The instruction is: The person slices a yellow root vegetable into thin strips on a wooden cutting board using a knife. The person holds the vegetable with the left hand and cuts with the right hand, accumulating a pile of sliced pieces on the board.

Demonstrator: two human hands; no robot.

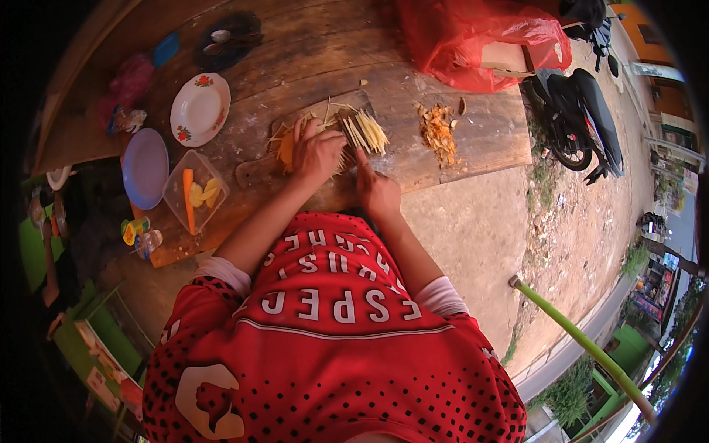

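On a wooden cutting board my left hand has its fingers bent over pale vegetable strips, pressing them down; what lies under the palm is mostly hidden. An orange piece, probably carrot, shows beside that hand. My right hand grips a kitchen knife, its index finger stretched along the blade's spine and its handle covered by the palm. The blade stands close to my left fingertips. Pale cut vegetable sticks lie to the right of the blade, and thin strips are scattered around my left hand.
Orange-brown peelings lie right on the wooden table. A red plastic bag sits behind. At left are a floral plate, a lilac plate, and a clear container holding a carrot and pale pieces. A motorcycle stands beyond.
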